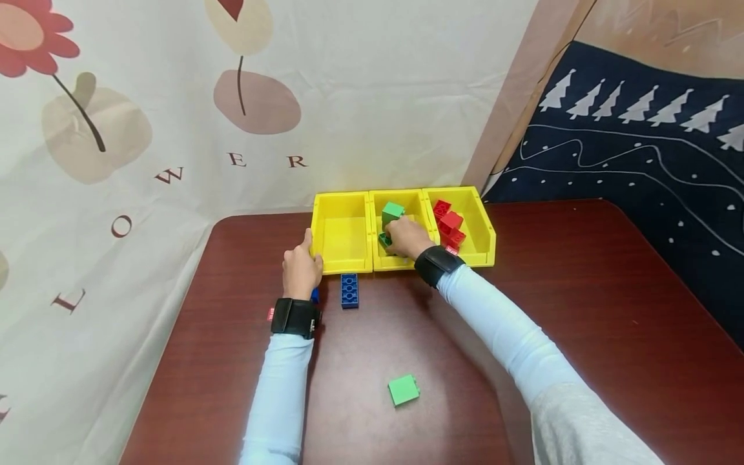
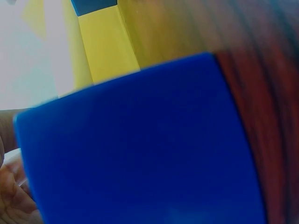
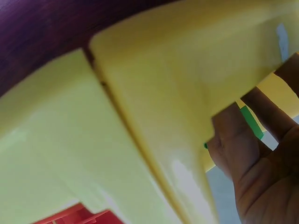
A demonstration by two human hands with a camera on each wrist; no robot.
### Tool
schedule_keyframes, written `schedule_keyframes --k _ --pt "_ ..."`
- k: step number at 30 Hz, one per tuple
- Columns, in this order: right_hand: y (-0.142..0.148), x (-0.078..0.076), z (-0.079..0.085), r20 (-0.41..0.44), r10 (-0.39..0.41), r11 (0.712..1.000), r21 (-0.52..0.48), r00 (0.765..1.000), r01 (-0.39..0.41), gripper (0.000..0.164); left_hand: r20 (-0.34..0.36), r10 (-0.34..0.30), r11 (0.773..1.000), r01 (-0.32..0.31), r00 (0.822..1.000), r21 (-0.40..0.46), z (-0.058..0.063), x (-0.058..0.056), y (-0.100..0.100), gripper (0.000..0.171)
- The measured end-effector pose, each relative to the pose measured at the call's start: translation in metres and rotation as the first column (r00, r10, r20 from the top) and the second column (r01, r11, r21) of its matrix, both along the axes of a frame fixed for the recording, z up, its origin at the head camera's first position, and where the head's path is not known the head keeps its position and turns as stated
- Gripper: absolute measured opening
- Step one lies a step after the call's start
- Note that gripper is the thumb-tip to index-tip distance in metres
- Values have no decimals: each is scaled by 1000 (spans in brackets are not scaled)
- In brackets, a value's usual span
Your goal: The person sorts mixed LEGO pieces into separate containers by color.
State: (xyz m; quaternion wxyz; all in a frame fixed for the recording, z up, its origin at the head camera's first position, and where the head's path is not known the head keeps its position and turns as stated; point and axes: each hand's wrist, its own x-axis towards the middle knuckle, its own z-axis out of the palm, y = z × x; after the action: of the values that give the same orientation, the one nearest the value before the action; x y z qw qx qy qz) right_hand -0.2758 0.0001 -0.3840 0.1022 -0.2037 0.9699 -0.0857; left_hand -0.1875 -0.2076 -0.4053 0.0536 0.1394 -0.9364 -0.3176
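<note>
From my remote seat I take the table (image 1: 442,361) as the ground and reckon everything from the middle bin (image 1: 413,205). The left bin (image 1: 341,236) sits at its left side and the right bin (image 1: 478,242) at its right, so I would keep sideways force low; the row could slide. The right hand (image 1: 409,239) reaches down into the middle bin, fingers bent at the green blocks (image 1: 392,210) inside; I cannot tell whether they are clamped on one. I judge the step to be settling those blocks: keep the fingertips low, part them gently, then lift straight up past the rim. The left hand (image 1: 301,271), left of the middle bin and past the left bin, has its index finger stretched out at that bin's side, which I would use as a light brace; whether its other fingers grip anything, I cannot tell. The loose green block (image 1: 403,391) lies well out on the near side of the middle bin. The right wrist view gives me the bins' seam, but only a slice of the red blocks (image 1: 450,223) that the head view shows heaped to its right. A blue block (image 2: 140,144) fills the left wrist view; from the head it is a sliver.
</note>
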Motion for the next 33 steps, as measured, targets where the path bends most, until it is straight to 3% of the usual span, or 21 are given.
schedule_keyframes --k 10,16,20,23,28,33 --pt "6 5 -1 -8 -38 997 -73 999 37 26 11 2 1000 -2 1000 16 -2 1 0 66" --pt "14 21 20 -108 -36 987 -163 994 18 32 6 -5 1000 5 1000 5 -1 1 -1 64" --pt "22 52 36 -176 34 965 -252 984 -78 33 8 -2 1000 2 1000 6 2 2 -1 66" --pt "28 81 41 -240 130 930 -306 962 -202 30 -9 -2 1000 2 1000 -5 3 1 -1 66" --pt "42 127 45 -340 257 862 -342 905 -373 27 -11 -9 1000 9 1000 -5 1 1 -2 65" --pt "52 170 36 -391 358 829 -285 848 -482 28 4 0 1000 0 1000 10 -1 1 0 66"
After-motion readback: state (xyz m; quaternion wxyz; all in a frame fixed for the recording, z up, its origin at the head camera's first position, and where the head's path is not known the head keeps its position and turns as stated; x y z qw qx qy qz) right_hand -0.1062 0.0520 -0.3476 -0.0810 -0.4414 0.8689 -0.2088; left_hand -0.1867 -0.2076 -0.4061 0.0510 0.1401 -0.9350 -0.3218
